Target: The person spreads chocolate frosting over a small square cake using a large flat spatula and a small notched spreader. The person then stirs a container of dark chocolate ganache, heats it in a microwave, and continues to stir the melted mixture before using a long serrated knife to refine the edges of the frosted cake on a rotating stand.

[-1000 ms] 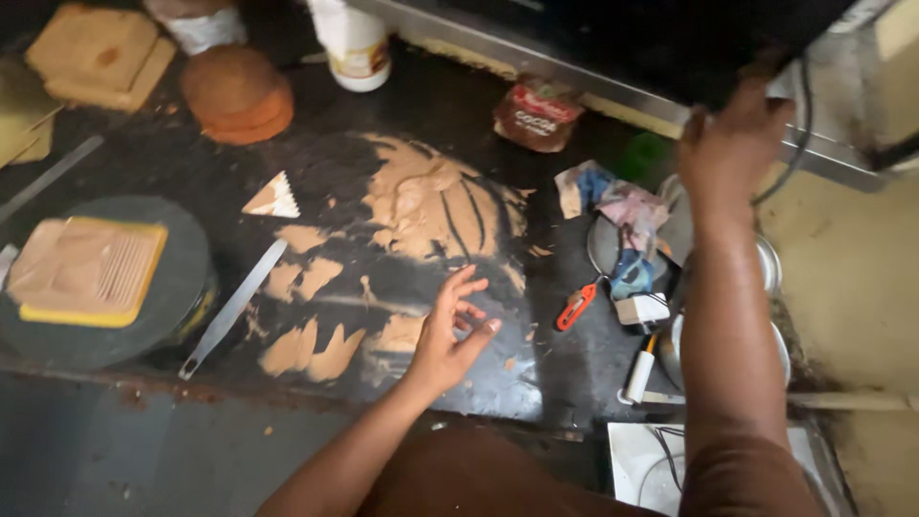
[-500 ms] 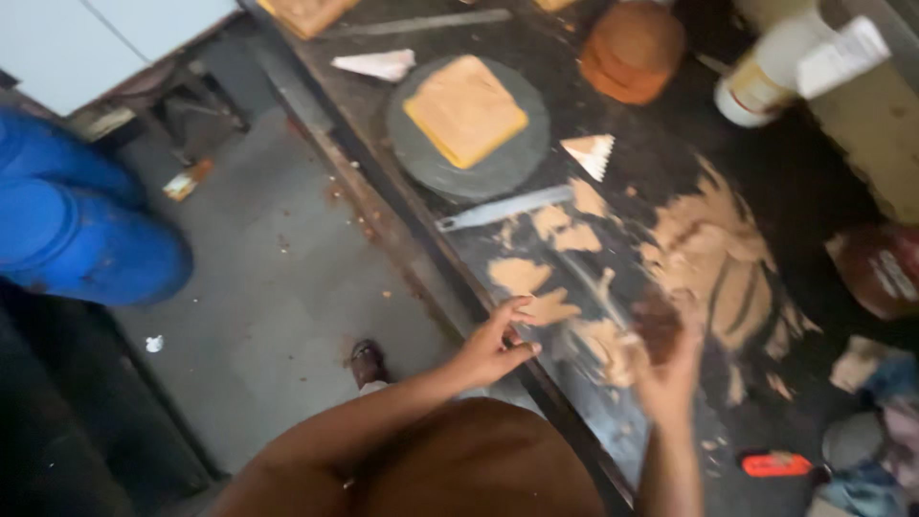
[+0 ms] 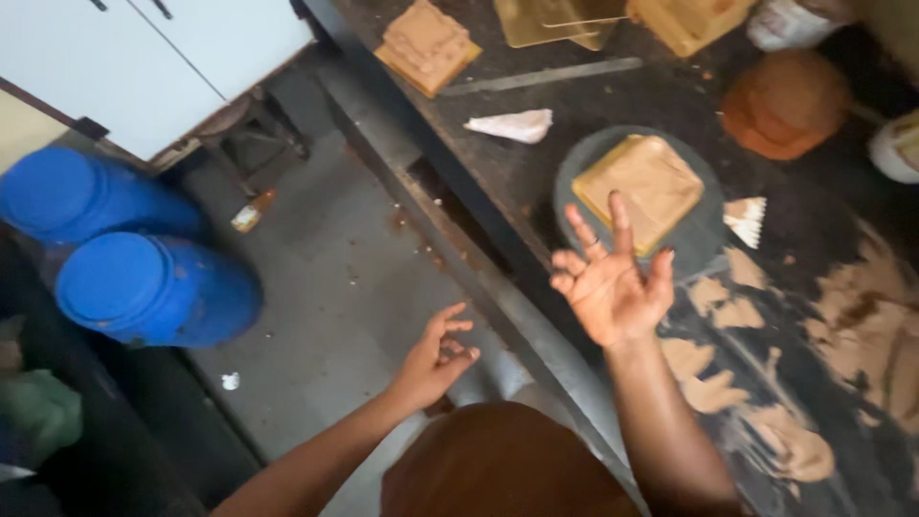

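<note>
My right hand (image 3: 610, 280) is raised palm-up over the front edge of the dark worktop (image 3: 536, 182), fingers spread and holding nothing. Just beyond it a tan square slab (image 3: 652, 187) lies on a round grey plate (image 3: 704, 235). My left hand (image 3: 436, 359) hangs empty over the grey floor (image 3: 316, 287), off the table's edge, fingers loosely curled apart. Tan clay smears (image 3: 766, 383) cover the worktop to the right of my right arm. A small ridged scraper (image 3: 747, 220) lies beside the plate.
Two blue barrels (image 3: 124, 258) lie on the floor at left, near a white cabinet (image 3: 144, 57). On the worktop sit a stack of tan square pieces (image 3: 428, 43), a white paper cone (image 3: 512, 125), a long metal strip (image 3: 541, 77) and a brown domed lump (image 3: 785, 101).
The view has swung left toward the floor and barrels. My right hand came off the back of the table and now hovers open at the front edge; my left hand moved off the worktop.
</note>
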